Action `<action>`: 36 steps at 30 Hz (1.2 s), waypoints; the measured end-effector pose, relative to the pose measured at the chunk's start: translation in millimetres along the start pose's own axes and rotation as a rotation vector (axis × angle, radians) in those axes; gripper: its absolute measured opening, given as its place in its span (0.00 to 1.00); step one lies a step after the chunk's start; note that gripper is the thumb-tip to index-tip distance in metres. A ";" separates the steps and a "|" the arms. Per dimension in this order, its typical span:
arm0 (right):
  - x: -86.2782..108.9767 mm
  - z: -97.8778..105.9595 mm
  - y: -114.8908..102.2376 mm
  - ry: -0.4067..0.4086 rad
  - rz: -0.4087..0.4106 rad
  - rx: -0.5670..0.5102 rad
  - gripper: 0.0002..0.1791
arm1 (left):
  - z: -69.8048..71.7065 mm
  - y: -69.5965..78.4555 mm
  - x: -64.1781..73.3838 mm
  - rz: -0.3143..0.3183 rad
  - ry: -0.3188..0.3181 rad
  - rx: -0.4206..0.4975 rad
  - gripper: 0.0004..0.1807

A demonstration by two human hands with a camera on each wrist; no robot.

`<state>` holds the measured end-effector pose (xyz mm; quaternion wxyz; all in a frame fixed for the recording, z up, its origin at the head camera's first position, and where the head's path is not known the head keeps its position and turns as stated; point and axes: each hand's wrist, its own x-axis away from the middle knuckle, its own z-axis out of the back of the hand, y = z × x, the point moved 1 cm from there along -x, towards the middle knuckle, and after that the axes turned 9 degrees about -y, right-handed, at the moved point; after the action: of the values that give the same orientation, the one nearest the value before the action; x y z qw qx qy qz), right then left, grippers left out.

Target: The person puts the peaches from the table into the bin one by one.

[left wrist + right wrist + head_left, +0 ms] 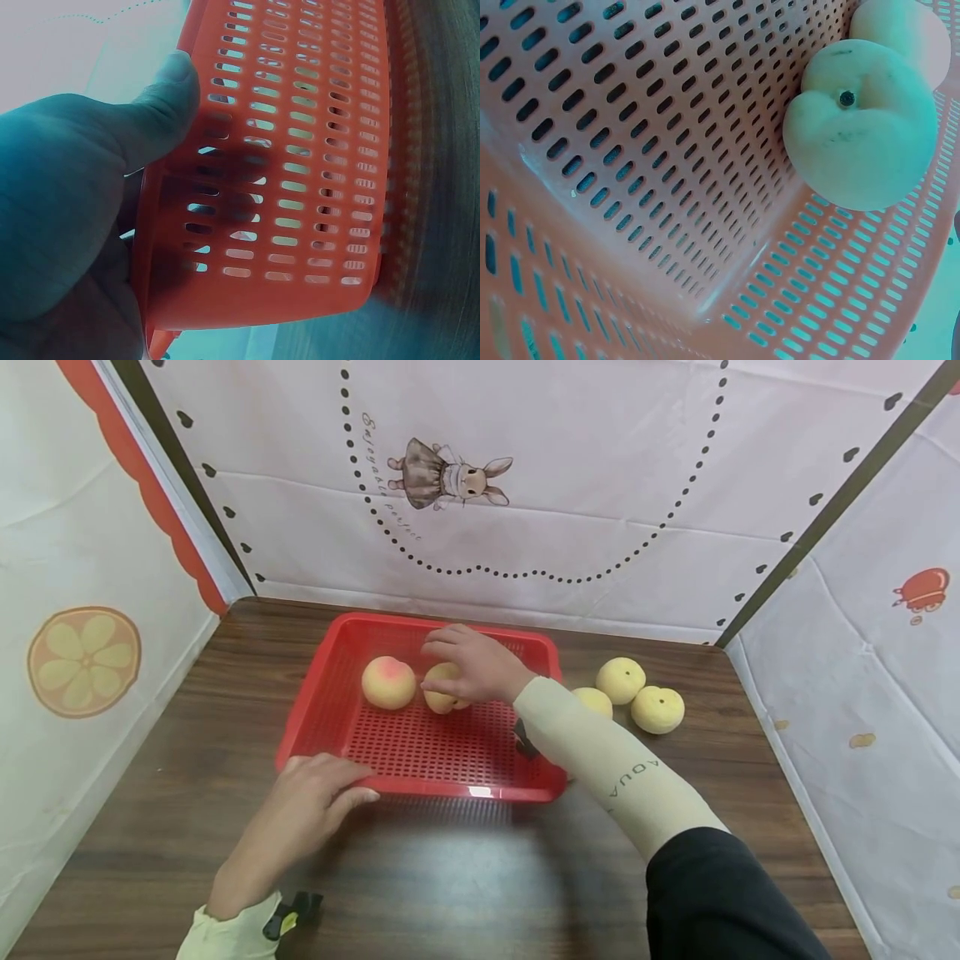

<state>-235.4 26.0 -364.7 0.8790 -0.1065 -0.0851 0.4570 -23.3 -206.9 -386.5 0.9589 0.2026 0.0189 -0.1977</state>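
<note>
A red perforated plastic basket (442,786) stands on the table, with two peaches inside. My left hand (303,806) grips its near-left corner; in the left wrist view the thumb (161,112) lies against the outer side of the rim. One pink-topped peach (388,683) sits in the left part of the basket. My right hand (480,667) is over the second peach (438,702), partly covering it, fingers loosely spread. In the right wrist view this peach (862,150) rests against the perforated surface, its dark-dotted end showing and no fingers visibly closed round it.
Right of the basket, three pale yellow peaches (621,681) lie together on the brown wooden table (465,877), one partly behind my right sleeve (600,752). Printed white cloth walls (562,468) enclose the table at the back, left and right.
</note>
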 end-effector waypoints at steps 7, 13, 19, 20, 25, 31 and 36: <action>4.1 5.8 -1.9 -0.002 0.017 0.013 0.31 | -0.4 0.9 -1.1 -0.008 0.007 -0.003 0.13; 10.8 9.8 -0.9 -0.006 0.019 0.012 0.31 | -0.6 1.2 -1.1 -0.004 0.008 0.001 0.14; 17.3 13.0 0.9 -0.023 0.015 0.020 0.33 | -0.4 1.6 -1.6 0.007 0.001 0.010 0.15; 18.3 14.1 0.8 -0.025 0.015 0.023 0.34 | -0.5 1.6 -1.8 0.004 0.003 0.009 0.15; 22.5 18.8 0.3 -0.019 0.032 0.036 0.34 | -1.1 1.3 -2.4 0.002 0.009 0.004 0.15; 27.1 21.9 1.5 -0.026 0.028 0.057 0.35 | -2.1 1.2 -3.2 0.001 0.005 0.003 0.15; 30.4 24.3 0.1 -0.027 0.041 0.077 0.35 | -2.8 0.9 -3.4 0.004 0.007 0.010 0.16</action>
<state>-224.2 53.6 -339.7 0.8717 -0.0681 -0.0769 0.4791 -26.0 -203.8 -388.4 0.9581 0.2083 0.0210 -0.1953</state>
